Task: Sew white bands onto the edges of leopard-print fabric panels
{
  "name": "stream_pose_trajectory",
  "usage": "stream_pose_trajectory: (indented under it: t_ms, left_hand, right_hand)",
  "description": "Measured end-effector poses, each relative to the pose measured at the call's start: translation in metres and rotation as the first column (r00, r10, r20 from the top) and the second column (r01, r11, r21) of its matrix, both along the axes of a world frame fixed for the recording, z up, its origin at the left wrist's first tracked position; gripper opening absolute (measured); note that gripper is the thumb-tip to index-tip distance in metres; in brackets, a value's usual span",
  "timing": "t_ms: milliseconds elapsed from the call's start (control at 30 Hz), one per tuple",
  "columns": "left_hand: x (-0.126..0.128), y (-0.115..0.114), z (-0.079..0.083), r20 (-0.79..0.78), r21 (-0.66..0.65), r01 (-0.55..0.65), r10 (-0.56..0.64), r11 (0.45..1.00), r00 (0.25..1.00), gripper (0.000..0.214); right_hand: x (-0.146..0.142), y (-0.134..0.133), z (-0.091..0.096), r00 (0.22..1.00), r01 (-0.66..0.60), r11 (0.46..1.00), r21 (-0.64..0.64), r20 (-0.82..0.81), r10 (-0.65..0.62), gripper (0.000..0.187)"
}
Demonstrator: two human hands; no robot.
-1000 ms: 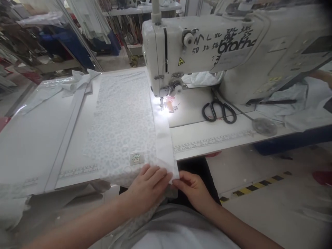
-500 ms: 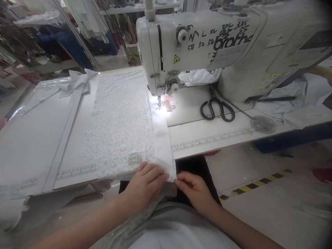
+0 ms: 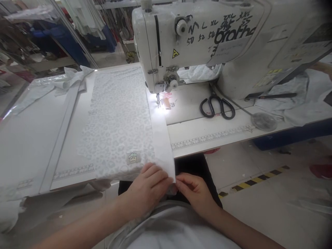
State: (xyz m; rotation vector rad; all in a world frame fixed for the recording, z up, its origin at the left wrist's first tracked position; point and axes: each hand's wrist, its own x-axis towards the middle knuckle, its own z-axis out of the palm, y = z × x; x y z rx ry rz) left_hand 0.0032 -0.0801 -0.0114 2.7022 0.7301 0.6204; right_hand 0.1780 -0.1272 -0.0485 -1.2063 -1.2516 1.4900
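The patterned cloth lies flat across the middle of the frame, on the white table; a plain white strip runs along its right side, from the foot of the sewing machine down to the hands at lower centre. The left hand rests on the near end of the cloth and strip, fingers together and bent; its thumb is hidden, so I cannot tell whether it grips; the right hand, just beside it, pinches the strip's near corner between thumb and forefinger. A small label with a printed face sits on the cloth, just above the left hand; black-handled scissors lie right of centre, their blades partly out of sight; below them a printed ruler runs along the table's edge; a long pale band slants across the table at left.
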Motion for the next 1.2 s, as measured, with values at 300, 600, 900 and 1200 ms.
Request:
stream_pose_trajectory:
  t_ms: [300, 600, 900, 1200]
  left_hand:
    - [0.003, -0.004, -0.005, -0.005, 0.100, -0.043, 0.043, 0.994, 0.999, 0.010]
    - [0.003, 0.004, 0.000, 0.104, -0.071, -0.023, 0.030, 0.997, 0.994, 0.010]
    - [-0.019, 0.061, 0.006, -0.126, -0.223, -0.285, 0.262, 0.932, 0.957, 0.034]
    - [-0.028, 0.084, 0.005, -0.311, -0.135, -0.223, 0.172, 0.966, 0.935, 0.042]
  right_hand:
    - [0.002, -0.001, -0.001, 0.989, -0.047, 0.993, -0.112, -0.147, 0.030, 0.035]
    - [0.020, 0.028, 0.010, 0.834, -0.400, 0.549, 0.733, 0.540, -0.113, 0.017]
    - [0.018, 0.042, 0.034, 0.758, -0.554, 0.501, 0.664, 0.652, -0.025, 0.022]
    - [0.010, 0.069, 0.029, 0.760, -0.566, 0.457, 0.687, 0.649, -0.034, 0.023]
